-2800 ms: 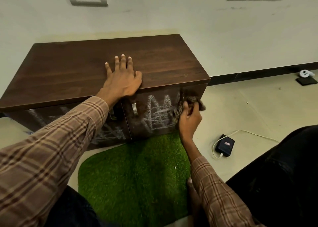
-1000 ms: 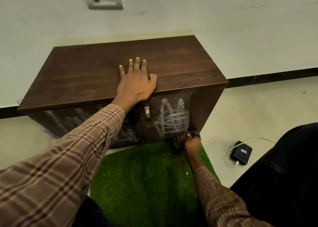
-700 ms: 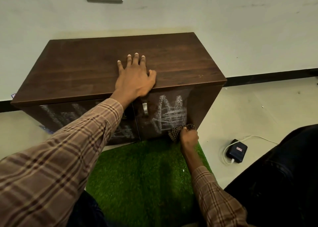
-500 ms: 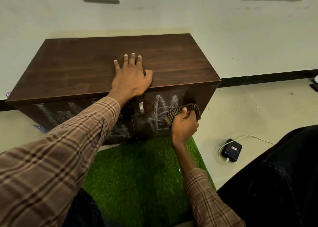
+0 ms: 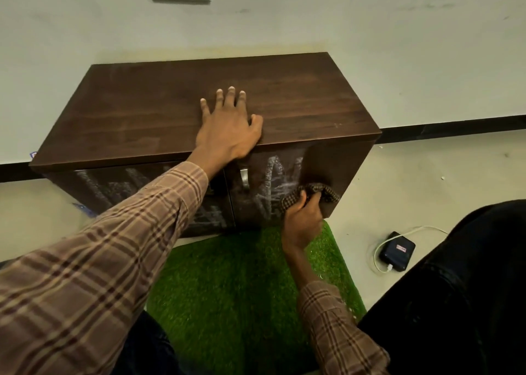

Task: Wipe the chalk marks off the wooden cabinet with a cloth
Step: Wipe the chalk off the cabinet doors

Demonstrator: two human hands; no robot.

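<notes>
low dark wooden cabinet (image 5: 176,110) stands against a pale wall (image 5: 284,24), two doors facing the camera. green artificial-grass mat (image 5: 236,286) lies on the floor, its far edge meeting the cabinet's base. left hand (image 5: 227,130) lies flat on the cabinet top at the front edge, fingers straight and slightly spread, thumb out to the right; plaid sleeve (image 5: 94,260) runs back to the lower left. right hand (image 5: 301,221) is curled round a checked cloth (image 5: 310,194), holding it against the right door, lower half. chalk marks (image 5: 273,184) cover the right door left of the cloth; the strip of door above and right of the cloth looks bare. fainter chalk scribbles (image 5: 113,186) on the left door, partly hidden by the sleeve. metal handle (image 5: 244,177) beside the door seam. dark power bank (image 5: 397,251) with a white cable on the floor, right of the mat.
</notes>
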